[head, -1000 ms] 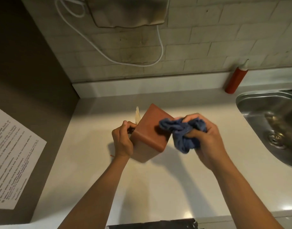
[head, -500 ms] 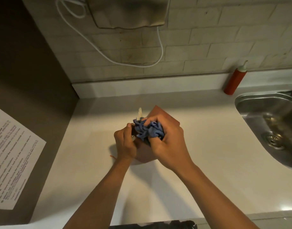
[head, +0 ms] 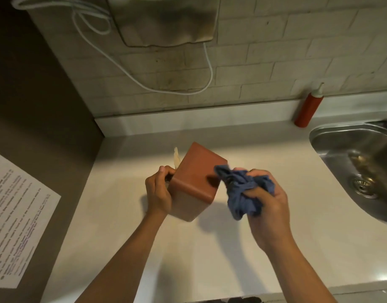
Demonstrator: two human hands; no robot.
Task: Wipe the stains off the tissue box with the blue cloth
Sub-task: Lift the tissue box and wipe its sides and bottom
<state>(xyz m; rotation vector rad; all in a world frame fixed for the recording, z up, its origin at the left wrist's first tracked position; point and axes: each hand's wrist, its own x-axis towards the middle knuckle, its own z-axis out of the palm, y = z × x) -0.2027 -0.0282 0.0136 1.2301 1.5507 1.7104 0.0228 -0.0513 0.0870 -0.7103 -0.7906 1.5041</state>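
A reddish-brown cube tissue box [head: 197, 178] lies tipped on its side on the pale counter [head: 210, 254], with a tissue [head: 176, 158] sticking out toward the left. My left hand [head: 158, 191] grips the box at its left face, thumb hooked at the opening. My right hand [head: 264, 206] holds a bunched blue cloth [head: 243, 193] just right of the box. One tip of the cloth reaches the box's right edge.
A red squeeze bottle [head: 307, 108] stands against the tiled wall at the back right. A steel sink [head: 358, 167] fills the right side. A printed sheet [head: 15, 215] hangs on the dark panel at the left. A white cable [head: 144, 84] loops down the wall.
Half a second ago my right hand pressed the cloth onto the box's upper left part. It has since swept rightward off the box. The left hand's grip stayed the same.
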